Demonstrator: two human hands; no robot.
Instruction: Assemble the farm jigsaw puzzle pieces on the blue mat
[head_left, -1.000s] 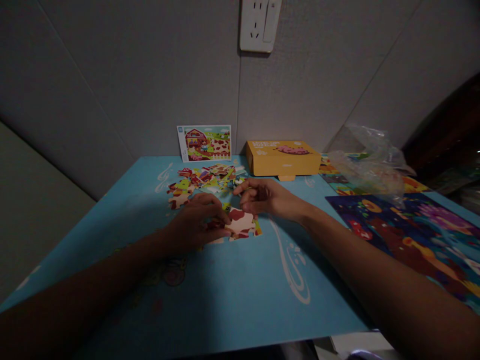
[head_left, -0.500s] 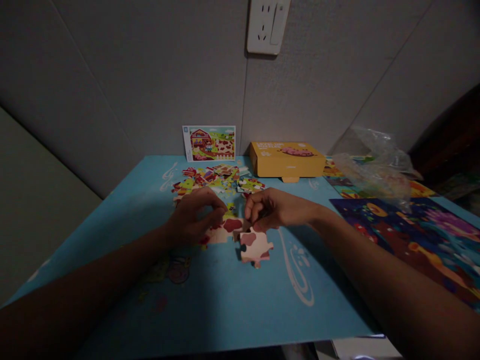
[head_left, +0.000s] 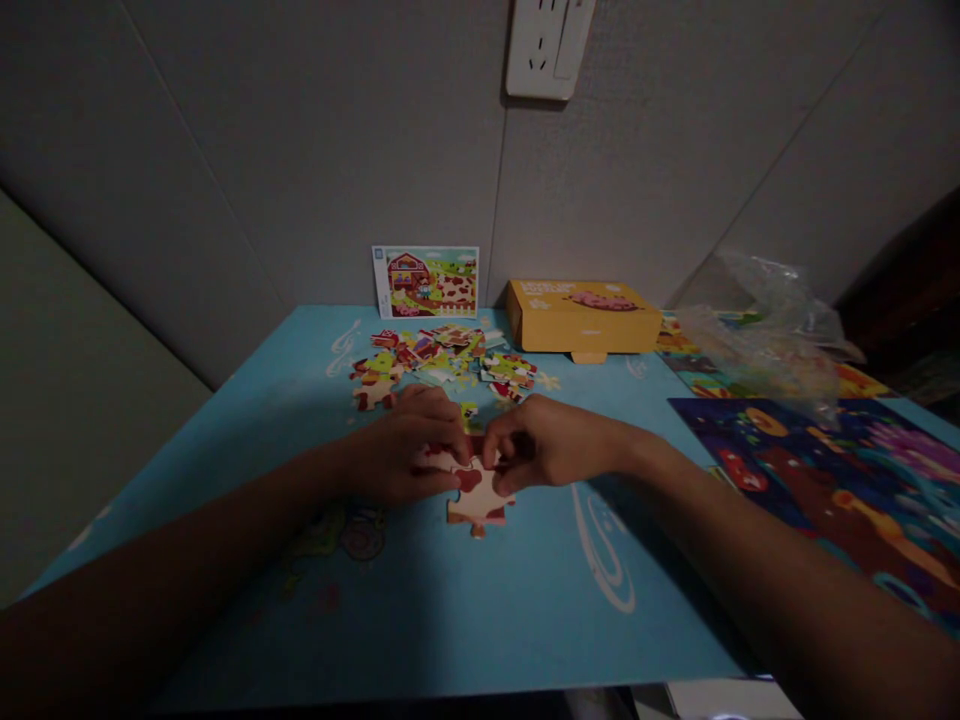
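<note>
A cream puzzle piece with reddish-brown patches (head_left: 478,497) lies on the blue table, its upper edge against other cow-patterned pieces (head_left: 439,458). My right hand (head_left: 551,440) grips its right side between thumb and fingers. From the left, my left hand (head_left: 409,445) rests over the neighbouring pieces, fingers bent and pressed down on them near the join. The hands partly cover these pieces. Beyond them lies a pile of loose colourful pieces (head_left: 431,350).
A farm picture card (head_left: 431,282) leans against the wall beside a yellow box (head_left: 585,320). Crumpled clear plastic (head_left: 772,330) lies at the right, over a colourful picture. Nearer sits a dark blue picture (head_left: 832,480). The blue table's front edge (head_left: 450,695) is close.
The patched piece has moved left and turned, now against the neighbouring pieces. My left hand has come down onto them, closer to my right hand. The view has shifted slightly.
</note>
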